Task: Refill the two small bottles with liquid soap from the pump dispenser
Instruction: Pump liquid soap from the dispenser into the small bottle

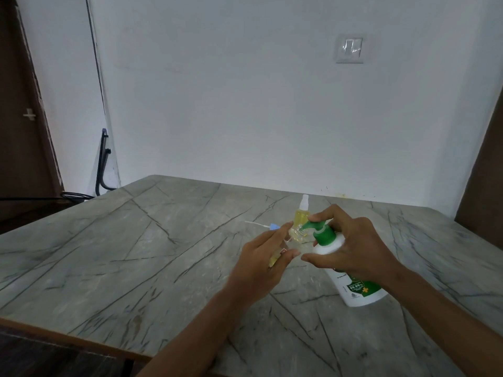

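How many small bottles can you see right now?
2. A capped bottle stands on the table behind the pump dispenser; the other bottle is in the left hand at its nozzle.

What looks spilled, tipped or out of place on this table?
No spill shows. The white soap dispenser with green pump leans tilted in the right hand, and a blue cap with white tube lies loose on the grey marbled table.

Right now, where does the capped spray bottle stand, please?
The capped spray bottle stands right of centre in the head view, on the table just behind the pump dispenser.
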The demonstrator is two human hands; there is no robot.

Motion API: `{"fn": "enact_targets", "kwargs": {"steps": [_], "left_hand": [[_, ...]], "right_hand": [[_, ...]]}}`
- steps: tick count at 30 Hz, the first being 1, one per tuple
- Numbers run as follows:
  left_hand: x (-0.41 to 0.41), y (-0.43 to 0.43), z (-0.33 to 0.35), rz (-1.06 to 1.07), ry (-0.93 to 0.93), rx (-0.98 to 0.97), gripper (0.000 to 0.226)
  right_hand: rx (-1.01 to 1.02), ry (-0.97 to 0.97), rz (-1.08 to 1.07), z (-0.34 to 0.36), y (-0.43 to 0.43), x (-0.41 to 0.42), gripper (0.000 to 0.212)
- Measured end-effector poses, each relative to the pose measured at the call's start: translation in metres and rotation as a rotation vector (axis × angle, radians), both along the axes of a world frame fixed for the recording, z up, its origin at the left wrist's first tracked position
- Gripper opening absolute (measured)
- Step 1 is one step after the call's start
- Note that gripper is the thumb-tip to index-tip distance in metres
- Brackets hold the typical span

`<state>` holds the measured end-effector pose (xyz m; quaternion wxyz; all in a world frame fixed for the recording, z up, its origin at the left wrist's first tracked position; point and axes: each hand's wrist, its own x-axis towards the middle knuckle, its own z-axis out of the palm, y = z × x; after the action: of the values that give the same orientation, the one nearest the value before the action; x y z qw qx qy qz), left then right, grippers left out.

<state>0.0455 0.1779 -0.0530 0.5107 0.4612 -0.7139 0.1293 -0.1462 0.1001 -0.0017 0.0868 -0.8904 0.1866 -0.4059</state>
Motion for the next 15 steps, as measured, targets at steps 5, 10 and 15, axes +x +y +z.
{"fn": "enact_targets", "kwargs": {"steps": [5,10,15], "left_hand": [[-0.0001,-0.0023,0.0016,0.015,0.026,-0.025,0.052],[-0.0014,-0.0012,0.0035,0.017,0.039,-0.038,0.051],[-0.0004,-0.0009,0.0038,0.005,0.057,-0.03,0.051]], "right_hand": [[0.007,0.001,0.021,-0.0005,0.0016,-0.0018,0.068],[-0.059,0.03,0.005,-0.002,0.0027,-0.0045,0.076],[-0.068,0.033,0.011,-0.0027,0.0017,-0.0049,0.076]]}}
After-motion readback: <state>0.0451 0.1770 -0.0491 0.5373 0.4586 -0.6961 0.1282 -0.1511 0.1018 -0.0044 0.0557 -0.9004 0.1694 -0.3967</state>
